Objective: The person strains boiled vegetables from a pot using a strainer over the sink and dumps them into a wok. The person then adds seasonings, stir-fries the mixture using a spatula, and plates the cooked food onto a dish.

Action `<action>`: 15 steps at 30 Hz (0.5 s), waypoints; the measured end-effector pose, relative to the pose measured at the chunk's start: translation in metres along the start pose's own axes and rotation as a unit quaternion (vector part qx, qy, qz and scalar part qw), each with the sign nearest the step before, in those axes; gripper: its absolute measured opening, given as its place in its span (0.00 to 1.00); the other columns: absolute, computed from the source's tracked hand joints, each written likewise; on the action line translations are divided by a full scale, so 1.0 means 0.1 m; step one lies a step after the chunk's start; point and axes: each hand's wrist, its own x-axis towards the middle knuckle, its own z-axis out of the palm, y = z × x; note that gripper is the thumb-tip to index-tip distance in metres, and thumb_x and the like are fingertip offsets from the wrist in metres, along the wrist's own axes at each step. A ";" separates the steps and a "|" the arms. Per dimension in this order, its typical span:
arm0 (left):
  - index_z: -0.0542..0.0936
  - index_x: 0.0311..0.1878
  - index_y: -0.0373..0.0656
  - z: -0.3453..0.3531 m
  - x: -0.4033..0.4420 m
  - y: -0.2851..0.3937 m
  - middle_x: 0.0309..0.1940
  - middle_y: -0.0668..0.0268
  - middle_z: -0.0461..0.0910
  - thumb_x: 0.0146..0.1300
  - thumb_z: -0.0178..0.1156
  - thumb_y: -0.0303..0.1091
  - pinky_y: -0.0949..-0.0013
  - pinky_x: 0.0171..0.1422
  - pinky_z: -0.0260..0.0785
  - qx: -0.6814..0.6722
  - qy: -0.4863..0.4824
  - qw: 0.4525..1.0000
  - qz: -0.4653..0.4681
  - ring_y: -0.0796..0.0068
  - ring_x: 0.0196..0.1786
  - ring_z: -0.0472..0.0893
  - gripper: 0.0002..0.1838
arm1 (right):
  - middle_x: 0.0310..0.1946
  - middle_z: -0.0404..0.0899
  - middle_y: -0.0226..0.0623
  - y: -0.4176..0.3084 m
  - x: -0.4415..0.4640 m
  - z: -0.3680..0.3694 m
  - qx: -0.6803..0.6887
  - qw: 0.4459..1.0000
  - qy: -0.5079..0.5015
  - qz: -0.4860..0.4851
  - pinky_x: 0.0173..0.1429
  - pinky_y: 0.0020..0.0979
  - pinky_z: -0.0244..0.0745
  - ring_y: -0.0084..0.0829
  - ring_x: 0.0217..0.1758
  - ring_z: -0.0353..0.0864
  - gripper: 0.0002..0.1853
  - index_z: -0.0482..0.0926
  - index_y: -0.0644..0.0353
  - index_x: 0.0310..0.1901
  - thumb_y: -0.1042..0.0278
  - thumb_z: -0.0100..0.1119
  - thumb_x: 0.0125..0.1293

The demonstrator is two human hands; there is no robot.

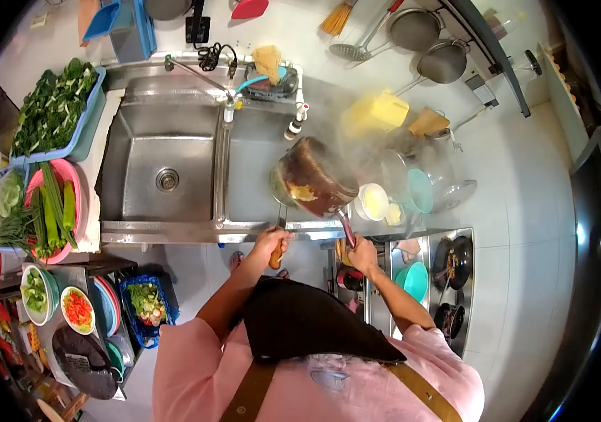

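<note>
L hand [270, 246] gripped wooden handle [276, 260]; R hand [363, 254] held saucepan [321, 176] by long handle [347, 228], prob. best: looked heavy, hot.

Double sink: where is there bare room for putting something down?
The left basin is bare around its drain, bordered right by the divider. The right basin has a bare strip beside the divider, left of the tilted saucepan. Crowded: farther right, with a white bowl and turquoise bowl.
</note>
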 end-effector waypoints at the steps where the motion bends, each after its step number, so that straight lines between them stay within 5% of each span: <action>1: 0.75 0.36 0.37 0.03 -0.03 0.03 0.28 0.59 0.81 0.64 0.60 0.25 0.70 0.25 0.66 -0.016 0.002 1.000 0.002 0.74 0.21 0.73 0.03 | 0.30 0.81 0.60 0.03 0.05 -0.03 0.025 0.999 0.002 -0.029 0.45 0.53 0.76 0.62 0.37 0.82 0.07 0.79 0.64 0.37 0.74 0.57 0.58; 3: 0.75 0.35 0.38 0.06 -0.08 0.04 0.27 0.60 0.80 0.63 0.60 0.25 0.70 0.25 0.66 -0.039 0.004 0.999 0.002 0.74 0.21 0.73 0.03 | 0.27 0.81 0.57 0.08 0.07 -0.08 0.080 0.994 0.006 -0.079 0.43 0.50 0.77 0.58 0.33 0.83 0.06 0.79 0.64 0.35 0.75 0.56 0.57; 4: 0.75 0.36 0.37 0.05 -0.06 0.03 0.29 0.59 0.81 0.63 0.60 0.24 0.70 0.26 0.67 -0.030 -0.003 1.000 0.001 0.74 0.21 0.73 0.03 | 0.22 0.79 0.47 -0.01 0.06 -0.27 0.140 0.987 -0.067 -0.034 0.40 0.43 0.78 0.45 0.28 0.83 0.04 0.78 0.65 0.33 0.76 0.56 0.56; 5: 0.76 0.36 0.37 0.06 -0.05 0.03 0.26 0.62 0.79 0.64 0.60 0.26 0.70 0.24 0.66 -0.034 0.007 0.999 0.003 0.75 0.21 0.73 0.03 | 0.18 0.74 0.37 0.14 0.12 -0.20 0.197 0.975 -0.052 -0.090 0.28 0.36 0.74 0.33 0.18 0.75 0.04 0.75 0.63 0.32 0.77 0.58 0.53; 7: 0.79 0.36 0.37 0.12 -0.09 0.06 0.22 0.67 0.76 0.66 0.61 0.29 0.71 0.20 0.64 -0.042 0.028 0.999 0.008 0.78 0.21 0.72 0.05 | 0.16 0.70 0.30 -0.04 0.13 -0.48 0.349 0.917 -0.178 0.071 0.18 0.31 0.63 0.26 0.12 0.67 0.07 0.71 0.59 0.31 0.79 0.60 0.55; 10: 0.75 0.41 0.35 0.09 -0.12 0.08 0.33 0.60 0.81 0.66 0.60 0.24 0.73 0.23 0.67 -0.050 0.013 0.998 0.025 0.78 0.24 0.73 0.05 | 0.16 0.66 0.25 -0.11 0.08 -0.82 0.495 0.825 -0.248 0.116 0.13 0.26 0.52 0.19 0.09 0.60 0.11 0.67 0.54 0.30 0.81 0.60 0.58; 13: 0.73 0.46 0.34 0.11 -0.23 0.15 0.37 0.58 0.81 0.66 0.59 0.23 0.75 0.24 0.67 -0.046 0.005 0.999 0.028 0.79 0.26 0.73 0.08 | 0.15 0.65 0.25 -0.06 0.00 -1.05 0.581 0.742 -0.293 0.160 0.14 0.26 0.53 0.19 0.10 0.61 0.13 0.66 0.53 0.30 0.81 0.60 0.60; 15: 0.73 0.47 0.34 0.19 -0.36 0.23 0.38 0.58 0.81 0.66 0.59 0.23 0.76 0.25 0.67 -0.045 0.020 0.998 0.027 0.79 0.27 0.72 0.09 | 0.14 0.65 0.24 -0.08 -0.09 -1.17 0.576 0.754 -0.277 0.154 0.14 0.26 0.53 0.19 0.10 0.61 0.12 0.67 0.53 0.30 0.81 0.60 0.58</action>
